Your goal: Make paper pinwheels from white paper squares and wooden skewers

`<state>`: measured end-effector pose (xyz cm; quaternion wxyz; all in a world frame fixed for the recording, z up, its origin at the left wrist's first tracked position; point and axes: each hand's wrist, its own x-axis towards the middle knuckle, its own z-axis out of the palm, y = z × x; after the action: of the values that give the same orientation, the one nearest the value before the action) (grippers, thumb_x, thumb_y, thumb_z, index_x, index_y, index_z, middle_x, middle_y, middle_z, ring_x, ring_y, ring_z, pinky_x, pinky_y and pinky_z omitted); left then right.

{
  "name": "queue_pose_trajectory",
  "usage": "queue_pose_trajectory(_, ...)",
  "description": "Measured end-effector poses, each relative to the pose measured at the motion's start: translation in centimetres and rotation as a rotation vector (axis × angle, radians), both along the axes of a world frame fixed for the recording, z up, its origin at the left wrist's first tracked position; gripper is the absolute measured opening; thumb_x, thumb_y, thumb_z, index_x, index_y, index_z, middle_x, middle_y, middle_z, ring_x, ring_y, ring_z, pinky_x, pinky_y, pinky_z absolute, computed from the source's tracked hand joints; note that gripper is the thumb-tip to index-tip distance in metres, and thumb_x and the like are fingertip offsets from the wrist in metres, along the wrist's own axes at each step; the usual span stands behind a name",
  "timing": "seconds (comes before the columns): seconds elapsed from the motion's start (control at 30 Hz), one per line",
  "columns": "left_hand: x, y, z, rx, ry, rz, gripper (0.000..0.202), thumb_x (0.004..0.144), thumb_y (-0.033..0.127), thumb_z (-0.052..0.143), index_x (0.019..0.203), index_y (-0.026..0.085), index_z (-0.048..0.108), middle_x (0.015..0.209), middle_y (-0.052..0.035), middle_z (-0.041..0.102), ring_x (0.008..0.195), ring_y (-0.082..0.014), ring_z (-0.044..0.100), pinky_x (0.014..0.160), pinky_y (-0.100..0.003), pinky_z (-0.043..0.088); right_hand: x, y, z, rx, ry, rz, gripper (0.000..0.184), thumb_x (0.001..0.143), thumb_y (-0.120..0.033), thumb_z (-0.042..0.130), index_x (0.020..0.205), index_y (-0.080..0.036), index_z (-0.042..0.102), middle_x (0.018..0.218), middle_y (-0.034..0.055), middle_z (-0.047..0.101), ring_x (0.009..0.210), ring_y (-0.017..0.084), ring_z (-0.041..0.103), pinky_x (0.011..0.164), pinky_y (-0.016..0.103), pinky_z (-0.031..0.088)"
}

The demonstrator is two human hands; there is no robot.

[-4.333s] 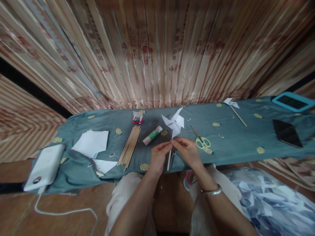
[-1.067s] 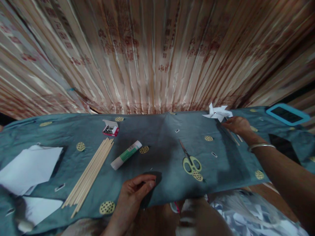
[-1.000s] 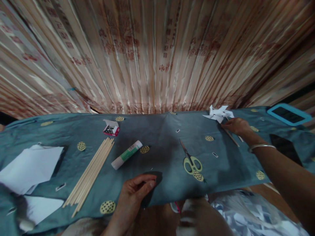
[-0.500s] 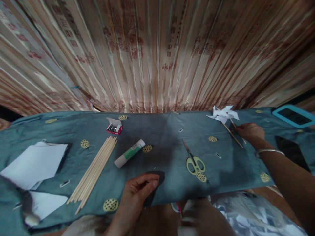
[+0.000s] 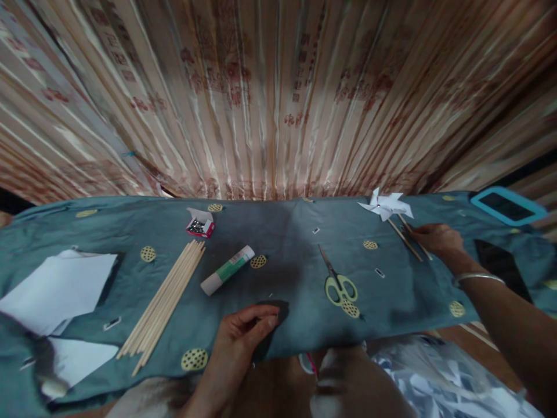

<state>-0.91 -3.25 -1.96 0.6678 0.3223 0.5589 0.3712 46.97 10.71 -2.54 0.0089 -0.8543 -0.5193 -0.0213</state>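
My right hand (image 5: 438, 241) is at the far right of the table, its fingers closed round a thin wooden stick of a white paper pinwheel (image 5: 386, 204). A second stick (image 5: 405, 239) lies close beside it; the white blades overlap, so I cannot tell how many pinwheels there are. Near the front edge, my left hand (image 5: 248, 334) rests with thumb and forefinger pinched together. Anything between those fingertips is too small to make out. Green-handled scissors (image 5: 340, 288) lie between my hands. Beyond my left hand is a glue stick (image 5: 227, 270) with a green label.
A bundle of wooden sticks (image 5: 163, 305) lies left of the glue stick. Behind it stands a small open red box (image 5: 201, 223) of metal pins. White paper sheets (image 5: 61, 290) are at far left. A blue-framed tablet (image 5: 508, 206) and a dark flat object (image 5: 500, 270) lie at right.
The view has shifted slightly. At the right, the pinwheel blades and the stick in my right hand have moved a little, the two sticks now nearer each other. My left hand keeps its pinch.
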Motion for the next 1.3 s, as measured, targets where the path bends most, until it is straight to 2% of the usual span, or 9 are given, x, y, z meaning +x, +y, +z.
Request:
queue_pose_trajectory(0.17,0.0,0.1,-0.1,0.005,-0.001,0.016,0.028,0.055,0.039,0.081,0.073,0.019,0.078,0.074,-0.0049,0.074,0.069,-0.0157,0.061,0.068,-0.024,0.045,-2.1,-0.7,0.9,-0.061,-0.033,-0.067,0.043,0.087,-0.045,0.048,0.107,-0.013,0.070,0.106,0.0224,0.069,0.097,0.038,0.065,0.077,0.044,0.049)
queue_pose_trajectory(0.3,0.0,0.2,-0.2,0.027,0.031,0.000,0.030,0.056,0.041,0.080,0.075,0.018,0.078,0.077,-0.0061,0.075,0.070,-0.0171,0.062,0.068,-0.026,0.045,-4.0,-1.4,1.0,-0.085,-0.029,-0.003,0.045,0.089,-0.052,0.045,0.106,-0.018,0.070,0.102,0.0177,0.071,0.097,0.034,0.065,0.077,0.039,0.047)
queue_pose_trajectory(0.63,0.0,0.2,-0.4,0.058,0.027,-0.004,0.029,0.056,0.040,0.080,0.075,0.019,0.078,0.078,-0.0062,0.075,0.072,-0.0177,0.062,0.069,-0.026,0.045,-5.1,-1.7,0.3,-0.094,-0.050,-0.005,0.037,0.089,-0.044,0.047,0.098,-0.018,0.071,0.097,0.0182,0.072,0.090,0.033,0.068,0.074,0.038,0.048)
queue_pose_trajectory(0.8,0.1,0.0,-0.5,0.078,-0.007,0.019,0.026,0.057,0.038,0.080,0.074,0.019,0.078,0.073,-0.0049,0.073,0.068,-0.0160,0.059,0.067,-0.026,0.043,-7.4,-3.1,1.2,-0.027,-0.078,0.025,0.041,0.090,-0.042,0.045,0.110,-0.013,0.066,0.107,0.0209,0.070,0.104,0.036,0.064,0.082,0.040,0.049)
queue_pose_trajectory(0.87,0.2,-0.3,-0.4,0.098,-0.038,0.026,0.025,0.058,0.037,0.079,0.075,0.018,0.078,0.071,-0.0046,0.072,0.066,-0.0157,0.058,0.066,-0.026,0.043,-9.5,-3.8,1.8,0.026,-0.055,0.075,0.037,0.089,-0.039,0.048,0.111,-0.014,0.065,0.106,0.0179,0.071,0.105,0.034,0.064,0.085,0.039,0.049)
queue_pose_trajectory(0.97,-0.1,-1.3,0.3,0.175,-0.102,0.036,0.022,0.062,0.036,0.077,0.075,0.019,0.078,0.071,-0.0045,0.071,0.071,-0.0166,0.060,0.071,-0.027,0.044,-14.1,-5.2,2.6,0.135,0.048,0.171,0.034,0.086,-0.040,0.050,0.106,-0.018,0.066,0.095,0.0123,0.074,0.093,0.031,0.068,0.079,0.038,0.052)
queue_pose_trajectory(1.07,-0.3,-2.9,2.4,0.211,-0.175,0.044,0.020,0.064,0.037,0.077,0.073,0.019,0.078,0.071,-0.0041,0.070,0.070,-0.0160,0.060,0.072,-0.027,0.045,-20.2,-6.7,3.4,0.253,0.258,0.320,0.031,0.084,-0.042,0.052,0.101,-0.022,0.068,0.091,0.0076,0.074,0.082,0.026,0.070,0.078,0.035,0.052)
queue_pose_trajectory(1.2,0.1,-4.9,6.1,0.250,-0.282,-0.017,0.027,0.061,0.045,0.079,0.059,0.018,0.073,0.060,-0.0033,0.064,0.058,-0.0133,0.054,0.059,-0.026,0.043,-28.9,-8.0,4.0,0.293,0.552,0.493,0.028,0.084,-0.043,0.053,0.097,-0.025,0.069,0.096,0.0046,0.074,0.075,0.021,0.069,0.073,0.033,0.052)
queue_pose_trajectory(1.3,0.0,-7.6,6.4,0.389,-0.378,-0.080,0.039,0.061,0.052,0.078,0.046,0.018,0.064,0.051,-0.0035,0.057,0.052,-0.0138,0.052,0.053,-0.027,0.043,-34.2,-9.0,3.4,0.313,0.690,0.617,0.025,0.082,-0.039,0.054,0.092,-0.023,0.071,0.086,0.0039,0.075,0.074,0.021,0.069,0.072,0.032,0.052)
